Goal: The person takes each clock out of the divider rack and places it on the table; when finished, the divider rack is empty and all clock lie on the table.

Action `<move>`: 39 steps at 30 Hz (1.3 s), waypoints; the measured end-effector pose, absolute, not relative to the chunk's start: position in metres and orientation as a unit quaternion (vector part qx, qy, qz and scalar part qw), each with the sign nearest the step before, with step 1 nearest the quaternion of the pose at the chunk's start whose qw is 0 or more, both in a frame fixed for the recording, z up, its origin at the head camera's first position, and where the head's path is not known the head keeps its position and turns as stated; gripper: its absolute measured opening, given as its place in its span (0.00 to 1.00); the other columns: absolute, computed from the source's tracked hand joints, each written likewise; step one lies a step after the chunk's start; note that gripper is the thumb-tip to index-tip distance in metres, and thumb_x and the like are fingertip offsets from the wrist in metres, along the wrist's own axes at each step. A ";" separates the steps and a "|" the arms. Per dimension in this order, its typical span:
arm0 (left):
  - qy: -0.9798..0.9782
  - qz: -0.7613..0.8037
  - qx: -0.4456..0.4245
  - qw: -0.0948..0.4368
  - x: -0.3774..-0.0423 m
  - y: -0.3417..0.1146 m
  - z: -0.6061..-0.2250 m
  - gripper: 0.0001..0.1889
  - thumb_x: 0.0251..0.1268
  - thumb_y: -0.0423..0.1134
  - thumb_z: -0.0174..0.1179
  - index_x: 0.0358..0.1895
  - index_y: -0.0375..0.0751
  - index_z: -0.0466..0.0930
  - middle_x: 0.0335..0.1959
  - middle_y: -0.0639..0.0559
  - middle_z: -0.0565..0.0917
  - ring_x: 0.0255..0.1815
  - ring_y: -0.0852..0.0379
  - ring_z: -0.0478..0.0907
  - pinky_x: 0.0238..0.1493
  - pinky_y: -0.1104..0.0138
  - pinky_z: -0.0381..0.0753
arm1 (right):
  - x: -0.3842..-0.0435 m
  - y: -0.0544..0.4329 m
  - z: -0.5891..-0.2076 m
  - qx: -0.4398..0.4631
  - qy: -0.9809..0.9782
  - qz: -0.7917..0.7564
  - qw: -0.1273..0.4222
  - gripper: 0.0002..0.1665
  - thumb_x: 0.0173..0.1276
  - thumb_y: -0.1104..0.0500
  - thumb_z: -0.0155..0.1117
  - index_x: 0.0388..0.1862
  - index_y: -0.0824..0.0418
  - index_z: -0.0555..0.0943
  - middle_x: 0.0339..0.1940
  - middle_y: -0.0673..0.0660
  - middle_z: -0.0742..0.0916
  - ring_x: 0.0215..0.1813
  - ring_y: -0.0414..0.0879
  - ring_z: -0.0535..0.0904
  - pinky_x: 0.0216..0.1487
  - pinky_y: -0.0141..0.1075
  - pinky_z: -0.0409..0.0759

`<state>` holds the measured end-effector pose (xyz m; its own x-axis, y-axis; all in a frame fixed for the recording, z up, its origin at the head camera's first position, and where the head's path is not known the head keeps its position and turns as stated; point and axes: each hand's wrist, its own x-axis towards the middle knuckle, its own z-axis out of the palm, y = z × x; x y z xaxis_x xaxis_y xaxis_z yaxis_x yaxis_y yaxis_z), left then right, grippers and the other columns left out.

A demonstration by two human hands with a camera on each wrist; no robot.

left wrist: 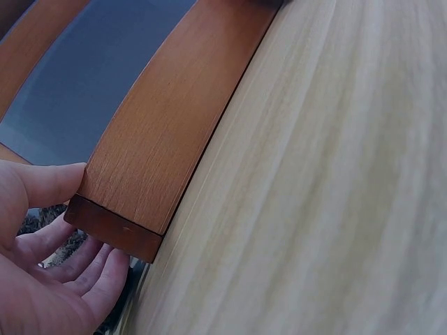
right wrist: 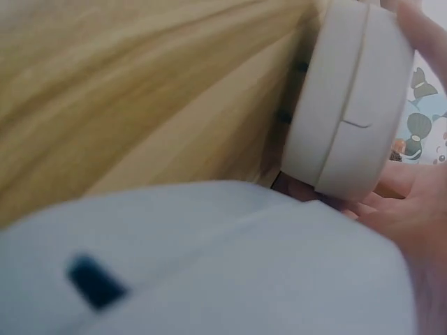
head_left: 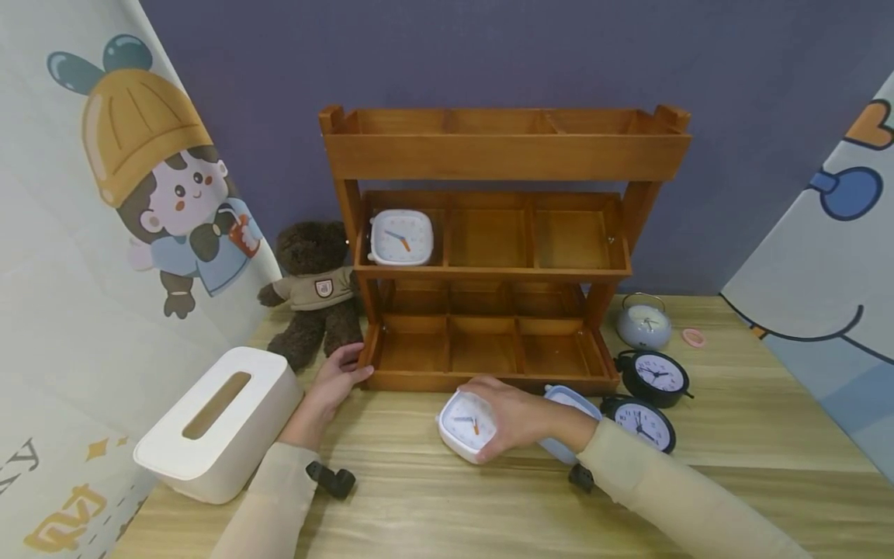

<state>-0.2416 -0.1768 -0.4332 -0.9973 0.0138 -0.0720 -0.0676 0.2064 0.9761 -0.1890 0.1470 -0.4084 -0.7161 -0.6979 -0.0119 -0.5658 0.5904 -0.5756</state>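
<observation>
My right hand (head_left: 513,418) grips a white alarm clock (head_left: 464,427) with an orange hand on its dial, in front of the wooden shelf rack (head_left: 489,382). Seen from the right wrist, that clock's white side (right wrist: 349,105) sits between the thumb and fingers, close over the table. My left hand (head_left: 337,380) holds the rack's lower left front corner. The left wrist view has its thumb on one side of the corner end (left wrist: 115,227) and fingers on the other. A similar white clock (head_left: 401,237) stands in the middle tier's left compartment.
A pale blue clock (head_left: 573,400) lies partly behind the right forearm. Two black clocks (head_left: 655,374) (head_left: 637,423), a round grey-lilac clock (head_left: 644,324) and a small pink ring (head_left: 694,337) lie right of the rack. At left are a white tissue box (head_left: 230,435) and a brown teddy bear (head_left: 314,291).
</observation>
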 end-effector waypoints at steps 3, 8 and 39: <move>0.777 0.629 -0.017 0.031 -0.242 -0.177 -0.433 0.28 0.67 0.25 0.57 0.69 0.26 0.61 0.64 0.29 0.66 0.63 0.36 0.65 0.59 0.54 0.66 | -0.190 0.147 -0.407 -0.360 0.882 -0.276 0.129 0.62 0.40 0.45 0.83 0.72 0.64 0.64 0.69 0.62 0.67 0.64 0.54 0.68 0.62 0.48 0.68; 0.777 0.629 -0.015 0.031 -0.241 -0.177 -0.432 0.28 0.68 0.25 0.57 0.69 0.27 0.61 0.64 0.29 0.66 0.63 0.36 0.65 0.59 0.54 0.66 | -0.191 0.149 -0.406 -0.362 0.882 -0.265 0.142 0.64 0.39 0.48 0.84 0.73 0.64 0.61 0.71 0.63 0.65 0.67 0.57 0.64 0.62 0.52 0.66; 0.774 0.632 -0.013 0.032 -0.241 -0.177 -0.434 0.28 0.67 0.25 0.57 0.69 0.27 0.62 0.64 0.29 0.66 0.63 0.36 0.65 0.59 0.54 0.66 | -0.193 0.140 -0.342 -0.338 0.896 -0.259 0.127 0.56 0.58 0.50 0.76 0.78 0.57 0.55 0.75 0.61 0.59 0.67 0.57 0.67 0.62 0.51 0.67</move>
